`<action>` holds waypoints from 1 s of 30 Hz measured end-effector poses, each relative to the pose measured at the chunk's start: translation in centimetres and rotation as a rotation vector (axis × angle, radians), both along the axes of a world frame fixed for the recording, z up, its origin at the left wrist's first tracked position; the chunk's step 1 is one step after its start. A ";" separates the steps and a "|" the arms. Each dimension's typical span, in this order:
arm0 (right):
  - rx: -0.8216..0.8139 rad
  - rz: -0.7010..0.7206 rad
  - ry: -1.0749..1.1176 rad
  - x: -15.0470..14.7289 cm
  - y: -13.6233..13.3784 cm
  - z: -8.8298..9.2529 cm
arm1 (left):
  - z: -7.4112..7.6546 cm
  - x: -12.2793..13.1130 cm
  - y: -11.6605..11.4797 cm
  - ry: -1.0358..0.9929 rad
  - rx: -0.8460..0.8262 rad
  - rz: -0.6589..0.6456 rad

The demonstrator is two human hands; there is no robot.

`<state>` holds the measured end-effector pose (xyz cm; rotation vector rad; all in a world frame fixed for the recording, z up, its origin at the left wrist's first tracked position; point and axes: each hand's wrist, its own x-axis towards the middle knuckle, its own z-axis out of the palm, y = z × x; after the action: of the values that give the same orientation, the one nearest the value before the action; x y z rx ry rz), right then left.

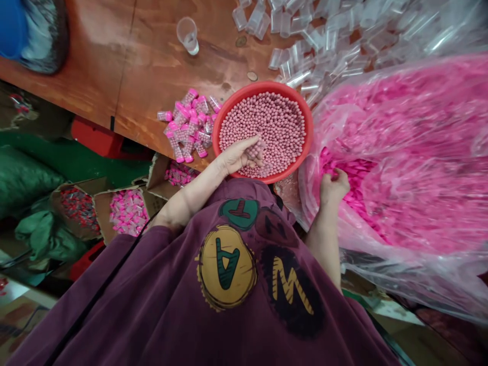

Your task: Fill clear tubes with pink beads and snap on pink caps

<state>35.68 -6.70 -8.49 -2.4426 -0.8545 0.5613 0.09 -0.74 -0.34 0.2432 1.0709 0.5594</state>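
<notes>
Pink beads are heaped in a round red basin, which is set at the near edge of a brown wooden table, just in front of a purple shirt. A small clear tube is held low over the beads by the left hand. The fingers of this hand are bent around it, and beads can be seen through its side. Whether the beads below are touched by the tube cannot be told.

To the right of the basin, loose pink caps are kept in a big see-through plastic bag. The right hand is held at the bag's open side, right by the caps. Its fingers are curled in and nearly closed; whether a cap is pinched there cannot be told.

Just left of the basin, filled tubes with pink tops are piled on the table. Behind the basin, on the right, many clear tubes are spread. A clear plastic cup is set farther back. Below the table's edge, on the left, more pink-topped pieces are stored in a cardboard box.
</notes>
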 end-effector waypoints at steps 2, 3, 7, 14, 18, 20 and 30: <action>0.045 0.020 -0.007 -0.7 -1.4 0.6 | 0.2 -0.2 -0.1 0.036 0.006 -0.011; 0.069 0.025 -0.007 -1.3 -1.9 0.8 | 0.3 -0.3 -0.2 0.048 0.015 -0.019; 0.274 0.069 0.189 -5.6 -2.9 1.7 | 0.4 -0.6 -0.7 0.025 0.070 -0.062; 0.447 0.483 0.519 -13.2 0.3 5.4 | 0.3 -0.1 -0.8 -0.083 0.107 -0.058; 0.429 0.557 0.476 -15.5 1.6 6.9 | 0.2 0.3 -1.0 -0.082 0.128 -0.063; 0.436 0.604 0.463 -16.1 1.8 7.2 | -0.1 0.4 -1.1 -0.086 0.136 -0.039; 0.444 0.675 0.280 -16.9 1.9 8.1 | -0.7 0.8 -1.4 -0.115 0.135 0.046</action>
<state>18.78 -4.83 -0.36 -1.6041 -1.4954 0.8160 0.94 -2.15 -1.02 0.3013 0.9305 0.6799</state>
